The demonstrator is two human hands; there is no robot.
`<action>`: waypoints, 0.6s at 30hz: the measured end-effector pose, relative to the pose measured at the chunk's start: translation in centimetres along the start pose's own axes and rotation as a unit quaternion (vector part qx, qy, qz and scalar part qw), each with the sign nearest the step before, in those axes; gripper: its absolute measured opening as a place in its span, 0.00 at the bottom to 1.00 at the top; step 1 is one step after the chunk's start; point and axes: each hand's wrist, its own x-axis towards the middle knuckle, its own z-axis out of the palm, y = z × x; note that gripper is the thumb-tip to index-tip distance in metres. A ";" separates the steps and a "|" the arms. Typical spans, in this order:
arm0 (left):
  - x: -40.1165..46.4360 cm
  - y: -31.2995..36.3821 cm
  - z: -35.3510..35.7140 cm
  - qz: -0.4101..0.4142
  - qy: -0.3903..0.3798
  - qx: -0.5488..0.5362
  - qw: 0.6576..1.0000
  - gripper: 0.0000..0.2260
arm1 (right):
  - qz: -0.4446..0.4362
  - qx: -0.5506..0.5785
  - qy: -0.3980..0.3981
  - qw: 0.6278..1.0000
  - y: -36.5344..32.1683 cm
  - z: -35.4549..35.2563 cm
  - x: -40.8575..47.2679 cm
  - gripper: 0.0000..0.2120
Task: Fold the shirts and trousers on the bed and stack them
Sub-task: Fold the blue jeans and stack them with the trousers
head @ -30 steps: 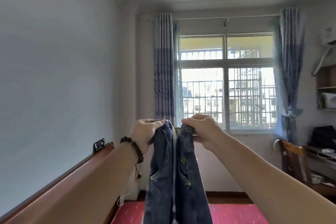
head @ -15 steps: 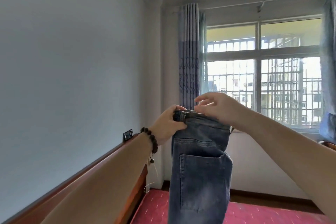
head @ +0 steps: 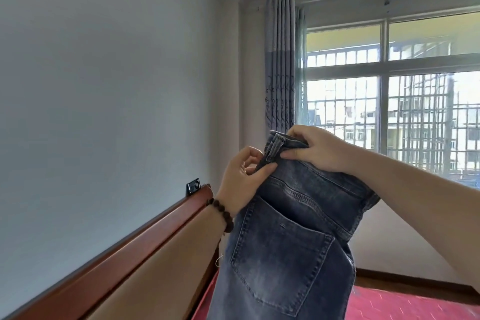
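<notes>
At centre frame, the jeans [head: 283, 249] hung doubled lengthwise, back pocket showing. The left hand [head: 242, 182] pinched the waistband edge; the right hand [head: 315, 149] gripped its top. Aligning the halves seemed the step in hand; next, they would need laying on the red bed [head: 405, 304] for crosswise folding.

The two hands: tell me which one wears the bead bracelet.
The left hand. A dark bead bracelet circles its wrist as it pinches the jeans at the waistband corner; the right hand, gripping the waistband above, has a bare wrist.
</notes>
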 end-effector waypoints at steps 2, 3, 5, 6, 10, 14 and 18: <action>0.0 0.6 -0.5 0.004 -0.010 -0.021 1.000 0.06 | 0.009 0.011 0.001 1.000 0.2 0.0 0.1 0.12; 0.0 0.9 -0.7 0.010 -0.018 -0.028 0.999 0.05 | 0.010 0.017 0.001 1.000 0.3 0.0 0.1 0.12; -0.1 1.3 -0.9 0.023 -0.021 -0.023 0.999 0.04 | 0.007 0.019 0.004 1.000 0.4 -0.1 0.1 0.12; 0.0 1.4 -0.9 0.032 -0.014 -0.002 0.999 0.04 | 0.003 0.014 0.005 1.000 0.3 -0.1 0.1 0.13; 0.4 1.6 -0.9 0.044 0.023 0.069 0.996 0.07 | -0.055 -0.028 -0.040 0.997 -1.0 -1.2 0.3 0.26; 1.0 2.2 -1.5 0.036 0.000 0.083 0.996 0.07 | -0.058 -0.096 -0.109 0.988 -2.9 -2.6 1.8 0.15; 0.9 2.3 -2.0 0.035 -0.011 0.123 0.992 0.05 | -0.012 -0.108 -0.183 0.977 -4.1 -2.5 3.0 0.12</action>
